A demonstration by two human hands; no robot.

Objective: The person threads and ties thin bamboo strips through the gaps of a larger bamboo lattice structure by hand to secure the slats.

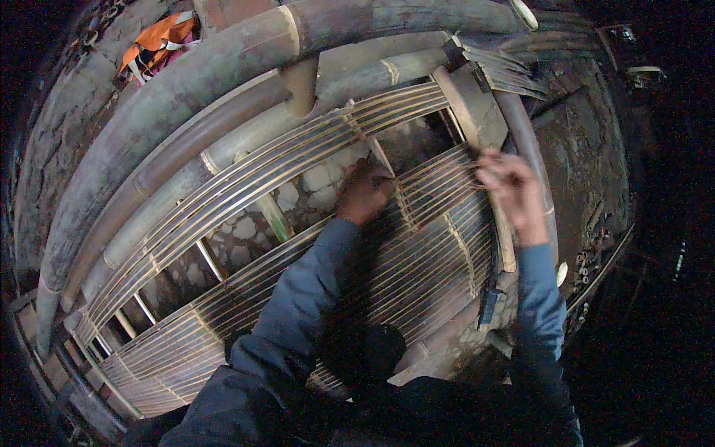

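Observation:
A long frame of thin bamboo slats (246,186) lies in front of me, running from the lower left to the upper right. My left hand (363,192) rests on the slats near a short crosspiece (406,208), its fingers curled around a slat. My right hand (512,192) is at the frame's right end, fingers pinched on the tip of a thin slat (454,173) next to a flat wooden end bar (503,238). Both forearms wear dark blue sleeves.
Thick bamboo poles (186,82) curve along the far side of the frame. An orange and white cloth (153,46) lies at the upper left. A bundle of loose slat ends (499,68) sticks out at the upper right. Cracked stone ground (313,182) shows through the gaps.

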